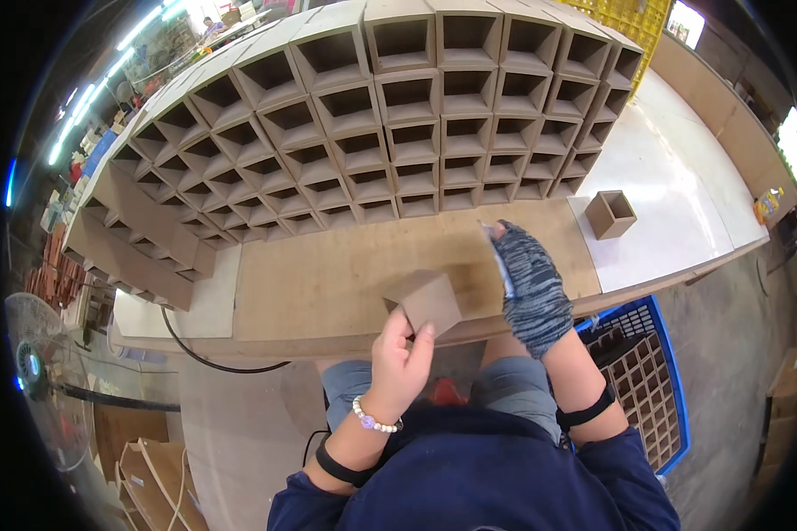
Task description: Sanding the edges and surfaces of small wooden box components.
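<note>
Hands: left (pixel 400 358) grips box (pixel 425 301); right (pixel 530 288) raised.

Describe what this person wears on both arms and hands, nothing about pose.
The left hand is bare, with a bracelet of white beads at the wrist and a black band higher up the forearm. The right hand wears a knitted glove mottled grey and dark blue. A black band circles the right forearm. Dark blue sleeves are pushed up.

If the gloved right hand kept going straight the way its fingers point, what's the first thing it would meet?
Probably the front row of the stacked open wooden boxes. The right hand points up-left across a bare stretch of workbench; its height above the bench is unclear.
</note>
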Demonstrator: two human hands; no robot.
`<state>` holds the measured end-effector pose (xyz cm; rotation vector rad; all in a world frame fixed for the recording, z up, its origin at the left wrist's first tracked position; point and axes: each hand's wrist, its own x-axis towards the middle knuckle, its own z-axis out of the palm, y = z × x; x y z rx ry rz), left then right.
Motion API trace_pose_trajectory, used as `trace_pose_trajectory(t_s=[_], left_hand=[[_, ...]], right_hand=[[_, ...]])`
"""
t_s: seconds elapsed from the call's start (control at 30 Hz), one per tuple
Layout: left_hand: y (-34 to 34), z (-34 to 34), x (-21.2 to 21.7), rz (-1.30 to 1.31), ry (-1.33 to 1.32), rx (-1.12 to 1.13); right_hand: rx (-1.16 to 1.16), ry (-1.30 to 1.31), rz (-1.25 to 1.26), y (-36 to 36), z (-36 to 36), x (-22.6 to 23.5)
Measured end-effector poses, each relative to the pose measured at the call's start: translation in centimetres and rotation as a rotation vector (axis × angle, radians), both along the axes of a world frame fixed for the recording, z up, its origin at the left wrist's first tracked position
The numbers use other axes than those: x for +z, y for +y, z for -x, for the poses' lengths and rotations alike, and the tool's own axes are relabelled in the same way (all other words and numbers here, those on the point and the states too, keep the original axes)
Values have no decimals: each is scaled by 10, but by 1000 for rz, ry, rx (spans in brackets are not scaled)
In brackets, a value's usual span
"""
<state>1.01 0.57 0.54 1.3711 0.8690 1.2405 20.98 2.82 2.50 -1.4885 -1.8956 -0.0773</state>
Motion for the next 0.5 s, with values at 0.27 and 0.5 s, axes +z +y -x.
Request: trace_pose_trajectory(t_s=[0.27,0.5], left_hand=[[-7,-2,-9,-308,321,135],[-6,-3,-8,-313,409,103]], right_hand=[[335,-195,-86,-8,47,12],[102,-192,-10,-11,40,15]])
